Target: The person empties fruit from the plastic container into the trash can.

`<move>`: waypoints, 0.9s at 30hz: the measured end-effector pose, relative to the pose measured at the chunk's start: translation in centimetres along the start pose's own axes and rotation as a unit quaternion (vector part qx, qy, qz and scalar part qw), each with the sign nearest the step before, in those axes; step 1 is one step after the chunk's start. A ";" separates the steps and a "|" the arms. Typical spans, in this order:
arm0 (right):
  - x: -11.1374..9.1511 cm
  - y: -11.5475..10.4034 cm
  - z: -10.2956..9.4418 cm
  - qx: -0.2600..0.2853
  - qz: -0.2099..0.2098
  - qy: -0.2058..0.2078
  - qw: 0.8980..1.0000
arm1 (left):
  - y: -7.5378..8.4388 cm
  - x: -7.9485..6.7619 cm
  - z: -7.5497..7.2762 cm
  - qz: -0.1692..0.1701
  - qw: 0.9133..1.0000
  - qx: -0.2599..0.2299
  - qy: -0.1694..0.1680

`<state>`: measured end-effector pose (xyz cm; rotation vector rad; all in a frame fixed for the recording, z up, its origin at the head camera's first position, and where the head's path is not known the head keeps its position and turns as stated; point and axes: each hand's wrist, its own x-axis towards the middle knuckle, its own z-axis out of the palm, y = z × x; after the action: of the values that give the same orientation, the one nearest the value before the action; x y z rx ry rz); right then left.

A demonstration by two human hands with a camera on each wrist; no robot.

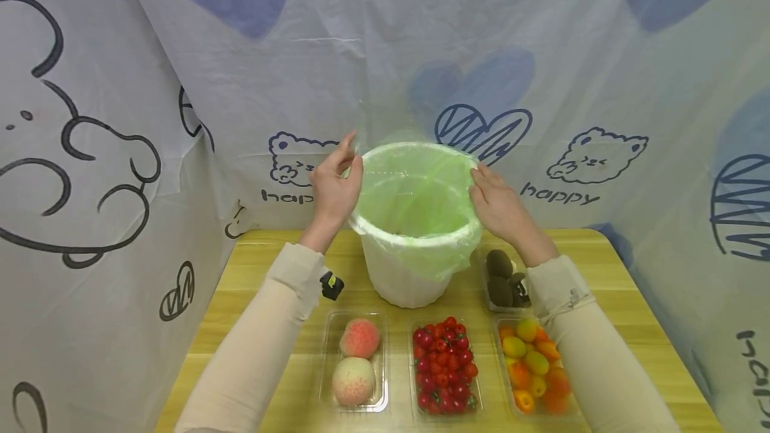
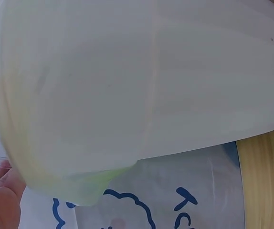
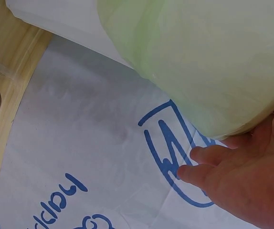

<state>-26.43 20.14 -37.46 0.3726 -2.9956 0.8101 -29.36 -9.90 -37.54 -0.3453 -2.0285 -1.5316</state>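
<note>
Basically, green bag [image 1: 421,206] lines upright white bin [image 1: 400,276], ctr of frame on desk [image 1: 592,256], btwn L hand [image 1: 333,189] & R hand [image 1: 498,204], both at rim, neither clearly nearer; L thumb/fingers parted, can't tell grip; R fingers nearly straight, touching bag.

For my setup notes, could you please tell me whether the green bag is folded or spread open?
Spread open: the green bag lines the white bin and hangs over its rim.
</note>
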 end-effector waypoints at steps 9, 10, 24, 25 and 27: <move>0.0 0.1 -0.1 0.001 0.000 0.001 1.000 | 0.6 1.0 -1.3 -0.043 0.999 -0.015 0.019; 0.0 0.1 -0.1 0.001 0.001 0.001 1.000 | 0.7 1.1 -1.6 -0.046 0.999 -0.014 0.022; 0.1 0.2 0.0 -0.003 -0.003 -0.003 1.000 | -0.2 0.7 -7.8 -0.064 0.996 0.014 0.057; 0.1 0.2 0.0 -0.003 -0.002 -0.002 1.000 | -0.3 0.5 -8.4 -0.073 0.996 0.009 0.058; 0.1 0.3 0.0 -0.002 -0.002 -0.001 1.000 | -0.6 0.0 -9.4 -0.090 0.994 0.000 0.060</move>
<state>-26.58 20.36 -37.56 0.3809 -2.9972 0.8043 -27.02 -18.93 -36.31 -0.0692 -2.0111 -1.6173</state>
